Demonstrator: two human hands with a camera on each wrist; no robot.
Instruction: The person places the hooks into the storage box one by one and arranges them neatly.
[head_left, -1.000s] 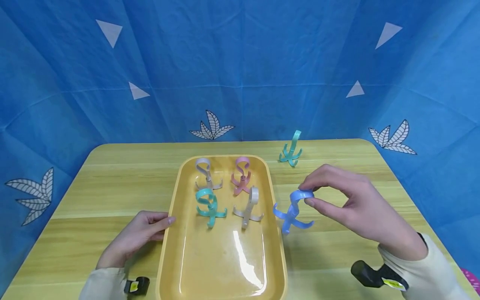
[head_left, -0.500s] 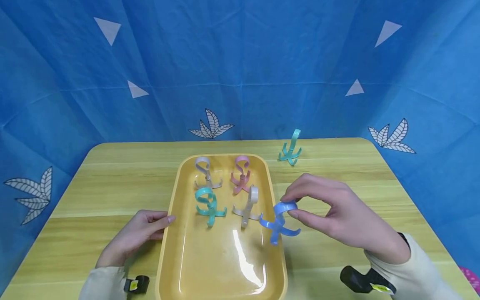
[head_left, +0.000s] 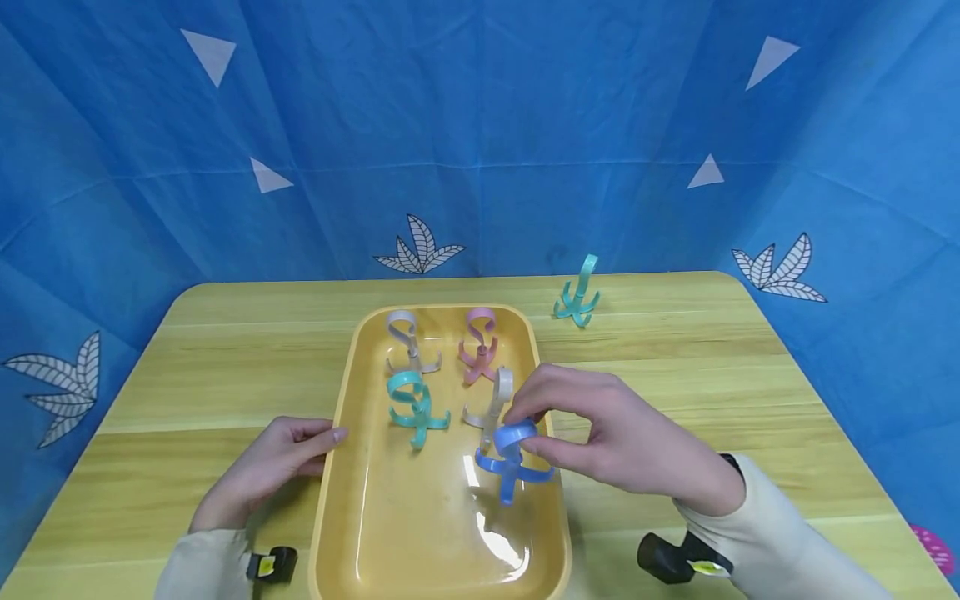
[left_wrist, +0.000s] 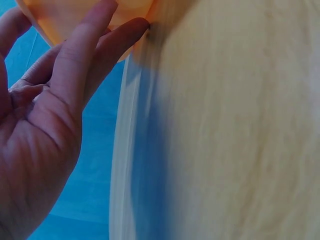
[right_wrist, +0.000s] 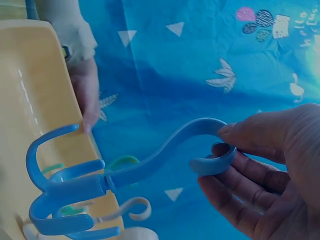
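My right hand [head_left: 607,433] pinches the curled top of a blue four-pronged plastic hook [head_left: 507,475] between thumb and fingers. Its prongs point downward over the right part of a yellow tray [head_left: 412,542]; whether they touch the tray's floor I cannot tell. In the right wrist view the hook's curved stem [right_wrist: 150,165] runs from the fingertips to the claw. At the tray's left side, my left hand [head_left: 262,471] grips the rim, thumb on top. The tray holds a teal hook [head_left: 420,419], a pink hook [head_left: 480,360], a pale hook [head_left: 411,346] and a whitish hook [head_left: 501,392].
Behind the tray to the right, another teal hook [head_left: 577,304] stands on the wooden table [head_left: 675,350]. A blue patterned cloth [head_left: 480,125] hangs at the table's back edge and sides.
My right hand has carried the blue hook leftward and down, from beside the tray's right rim to over the tray's inside. The left hand stays on the rim.
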